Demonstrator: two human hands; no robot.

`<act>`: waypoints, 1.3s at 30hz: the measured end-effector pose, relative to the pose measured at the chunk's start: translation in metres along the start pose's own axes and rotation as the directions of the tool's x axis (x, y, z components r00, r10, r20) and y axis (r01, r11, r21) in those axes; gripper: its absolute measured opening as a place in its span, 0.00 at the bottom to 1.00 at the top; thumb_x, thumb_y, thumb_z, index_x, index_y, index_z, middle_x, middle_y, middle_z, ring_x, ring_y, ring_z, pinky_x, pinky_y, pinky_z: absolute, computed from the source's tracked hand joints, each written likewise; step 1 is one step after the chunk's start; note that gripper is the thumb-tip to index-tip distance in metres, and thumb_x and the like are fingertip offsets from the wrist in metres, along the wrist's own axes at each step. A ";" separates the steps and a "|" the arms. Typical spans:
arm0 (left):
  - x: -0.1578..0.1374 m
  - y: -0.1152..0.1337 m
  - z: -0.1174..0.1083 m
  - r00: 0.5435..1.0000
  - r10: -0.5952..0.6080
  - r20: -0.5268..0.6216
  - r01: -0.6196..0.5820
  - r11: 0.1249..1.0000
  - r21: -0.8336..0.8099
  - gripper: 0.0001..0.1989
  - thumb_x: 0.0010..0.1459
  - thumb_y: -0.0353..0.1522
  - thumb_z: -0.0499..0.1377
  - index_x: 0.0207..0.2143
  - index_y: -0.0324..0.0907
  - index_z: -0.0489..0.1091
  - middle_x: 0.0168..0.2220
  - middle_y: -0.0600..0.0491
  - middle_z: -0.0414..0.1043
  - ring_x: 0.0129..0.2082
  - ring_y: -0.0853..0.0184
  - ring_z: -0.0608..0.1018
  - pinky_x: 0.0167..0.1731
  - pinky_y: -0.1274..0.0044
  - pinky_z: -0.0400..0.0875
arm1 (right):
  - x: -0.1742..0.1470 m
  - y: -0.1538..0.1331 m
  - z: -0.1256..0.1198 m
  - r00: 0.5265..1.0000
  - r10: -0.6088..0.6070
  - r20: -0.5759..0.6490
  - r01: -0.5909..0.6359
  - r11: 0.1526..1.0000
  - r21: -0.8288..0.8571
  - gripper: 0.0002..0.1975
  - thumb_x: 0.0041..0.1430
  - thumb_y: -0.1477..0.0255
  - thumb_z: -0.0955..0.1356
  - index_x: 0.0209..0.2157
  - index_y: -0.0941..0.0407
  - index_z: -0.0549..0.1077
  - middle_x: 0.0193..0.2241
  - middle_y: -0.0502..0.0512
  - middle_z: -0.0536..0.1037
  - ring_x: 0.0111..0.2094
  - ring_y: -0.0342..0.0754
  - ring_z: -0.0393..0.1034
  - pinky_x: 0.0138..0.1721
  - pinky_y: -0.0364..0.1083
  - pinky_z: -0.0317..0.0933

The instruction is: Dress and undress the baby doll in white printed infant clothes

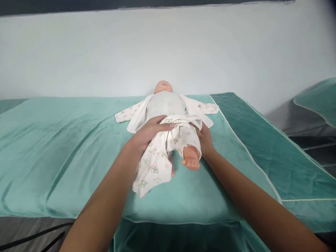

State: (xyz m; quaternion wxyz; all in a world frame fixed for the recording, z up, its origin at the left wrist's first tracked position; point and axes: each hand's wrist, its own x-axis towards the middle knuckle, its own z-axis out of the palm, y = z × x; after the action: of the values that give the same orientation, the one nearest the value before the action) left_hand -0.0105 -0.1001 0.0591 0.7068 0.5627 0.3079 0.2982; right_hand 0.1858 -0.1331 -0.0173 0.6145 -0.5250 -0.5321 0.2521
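A baby doll (166, 105) lies on its back, head toward the wall, with a pale undershirt and an open printed jacket (207, 107). White baby trousers (157, 164) with small animal prints lie bunched over its hips and legs. My left hand (152, 130) is closed on the trousers near the waist, its thumb on top of the cloth. On the other side, my right hand (206, 138) grips the gathered waist, its fingers partly hidden by fabric. One doll foot (191, 159) sticks out of the right trouser leg. The other foot shows beside the left leg, mostly covered.
A green velvety cover (65, 150) spreads under the doll, with a darker green section (267, 154) on the right. Behind stands a white wall (168, 45). More green cloth (319, 99) is at the far right. Black cables (36, 236) run at the lower left.
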 end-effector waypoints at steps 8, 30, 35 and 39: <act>0.008 -0.029 -0.033 0.983 0.125 0.132 -0.079 0.948 -0.309 0.18 0.42 0.36 0.72 0.32 0.37 0.71 0.27 0.54 0.73 0.25 0.72 0.75 0.25 0.82 0.68 | 0.008 -0.024 -0.022 0.954 -0.028 0.297 0.038 0.999 -0.027 0.16 0.52 0.60 0.74 0.39 0.53 0.73 0.36 0.50 0.73 0.38 0.48 0.67 0.39 0.45 0.61; -0.002 -0.030 -0.027 0.979 0.084 0.185 -0.070 0.994 -0.084 0.20 0.43 0.41 0.72 0.33 0.39 0.70 0.26 0.57 0.66 0.21 0.76 0.65 0.20 0.82 0.57 | 0.041 -0.042 0.007 0.636 0.094 0.766 -0.478 0.827 0.295 0.11 0.45 0.73 0.76 0.26 0.58 0.71 0.22 0.44 0.67 0.22 0.38 0.61 0.23 0.38 0.55; -0.006 -0.030 -0.022 0.994 0.063 0.093 -0.059 0.997 -0.041 0.17 0.45 0.36 0.71 0.32 0.38 0.70 0.28 0.57 0.67 0.24 0.75 0.68 0.22 0.83 0.59 | 0.040 -0.039 0.007 0.640 0.077 0.764 -0.463 0.832 0.304 0.13 0.46 0.70 0.76 0.26 0.57 0.69 0.19 0.43 0.66 0.18 0.37 0.57 0.18 0.37 0.51; -0.005 -0.031 -0.013 0.995 0.097 -0.037 -0.101 0.986 -0.135 0.16 0.48 0.37 0.70 0.33 0.40 0.68 0.29 0.57 0.67 0.24 0.75 0.69 0.23 0.83 0.61 | 0.038 -0.042 0.009 0.637 0.112 0.762 -0.478 0.833 0.278 0.14 0.47 0.66 0.77 0.30 0.56 0.70 0.18 0.41 0.65 0.16 0.36 0.54 0.15 0.37 0.47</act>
State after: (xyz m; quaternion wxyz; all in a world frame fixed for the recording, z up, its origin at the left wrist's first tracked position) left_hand -0.0218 -0.1022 0.0265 0.7233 0.5231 0.2692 0.3617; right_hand 0.1787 -0.1103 0.0348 0.4096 -0.3061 -0.5576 0.6540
